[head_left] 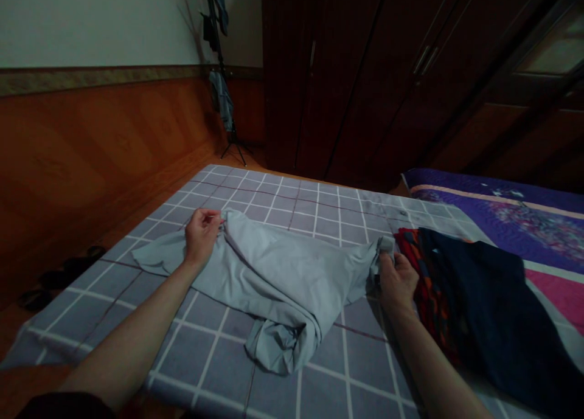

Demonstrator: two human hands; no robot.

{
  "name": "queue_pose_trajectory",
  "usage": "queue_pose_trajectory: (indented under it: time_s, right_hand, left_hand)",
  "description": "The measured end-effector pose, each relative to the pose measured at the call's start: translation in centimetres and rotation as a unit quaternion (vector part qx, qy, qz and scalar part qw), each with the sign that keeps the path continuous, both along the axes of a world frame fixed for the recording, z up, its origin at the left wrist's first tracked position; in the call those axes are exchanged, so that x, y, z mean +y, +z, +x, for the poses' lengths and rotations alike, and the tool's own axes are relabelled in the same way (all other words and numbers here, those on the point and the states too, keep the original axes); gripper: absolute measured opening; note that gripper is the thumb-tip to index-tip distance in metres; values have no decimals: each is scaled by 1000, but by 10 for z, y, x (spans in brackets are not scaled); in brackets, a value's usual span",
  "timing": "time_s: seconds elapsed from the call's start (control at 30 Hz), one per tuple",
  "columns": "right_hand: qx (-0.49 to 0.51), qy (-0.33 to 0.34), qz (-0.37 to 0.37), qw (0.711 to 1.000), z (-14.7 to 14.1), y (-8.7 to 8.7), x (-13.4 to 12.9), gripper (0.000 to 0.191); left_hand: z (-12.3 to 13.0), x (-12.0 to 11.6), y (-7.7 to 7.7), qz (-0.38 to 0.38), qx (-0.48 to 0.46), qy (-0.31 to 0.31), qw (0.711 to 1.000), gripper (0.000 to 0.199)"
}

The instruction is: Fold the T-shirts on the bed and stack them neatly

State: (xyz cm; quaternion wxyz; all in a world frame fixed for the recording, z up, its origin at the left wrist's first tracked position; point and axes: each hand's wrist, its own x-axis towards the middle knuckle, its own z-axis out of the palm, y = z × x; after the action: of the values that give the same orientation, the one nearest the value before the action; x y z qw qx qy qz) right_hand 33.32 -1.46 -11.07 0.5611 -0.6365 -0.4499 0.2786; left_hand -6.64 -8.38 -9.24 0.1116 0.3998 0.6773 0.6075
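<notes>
A light grey garment (pixel 292 261) lies crumpled and partly bunched across the checked bedcover; its exact kind cannot be made out. At its far left edge, my left hand (pixel 203 233) pinches the cloth between thumb and fingers. My right hand (pixel 398 282) grips a gathered end of the same garment on the right, close beside a pile of clothes. Between the hands the fabric is loosely stretched, with creases running across it. One rolled, sleeve-like part sticks out toward me, and another flat part extends left beneath my left wrist.
Folded dark blue clothing (pixel 483 303) and red-orange patterned clothing (pixel 426 285) lie by my right forearm. The grey checked bedcover (pixel 319 358) adjoins a purple floral one (pixel 524 218). Behind stand a dark wardrobe (pixel 347 72) and a coat stand (pixel 221 60). Dark footwear (pixel 68 273) sits on the left floor.
</notes>
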Motion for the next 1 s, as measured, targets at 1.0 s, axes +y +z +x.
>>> queue_pose_trajectory:
  time_s: [1.0]
  right_hand:
    - [204, -39, -25, 978, 4, -2, 5, 29]
  left_hand:
    - [-29, -22, 12, -332, 337, -56, 879, 52]
